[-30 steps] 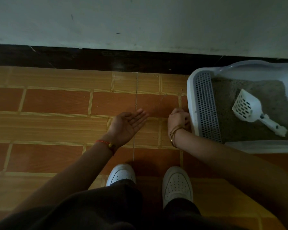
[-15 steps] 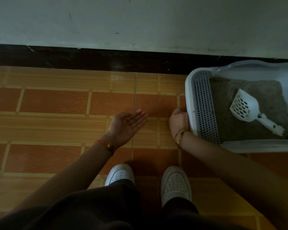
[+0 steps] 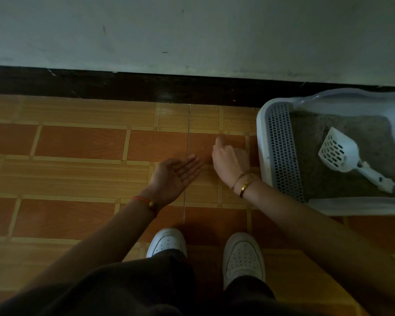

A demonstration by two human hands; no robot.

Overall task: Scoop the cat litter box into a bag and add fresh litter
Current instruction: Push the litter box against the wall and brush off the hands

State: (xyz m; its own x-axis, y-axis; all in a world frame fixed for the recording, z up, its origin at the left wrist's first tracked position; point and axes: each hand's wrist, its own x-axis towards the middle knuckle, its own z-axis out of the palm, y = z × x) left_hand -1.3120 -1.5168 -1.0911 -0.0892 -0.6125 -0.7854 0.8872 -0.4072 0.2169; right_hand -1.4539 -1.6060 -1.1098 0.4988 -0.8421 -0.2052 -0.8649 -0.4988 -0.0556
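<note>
Head view: the left hand is held palm up over the floor tiles, fingers straight, nothing seen in it. Beside it the right hand is turned knuckles up, fingers curled down to the tiles; whether anything is pinched cannot be told. The litter box sits just to the right, the scoop lying on its litter. Stray grains are probably being gathered: the palm is best held low and level.
</note>
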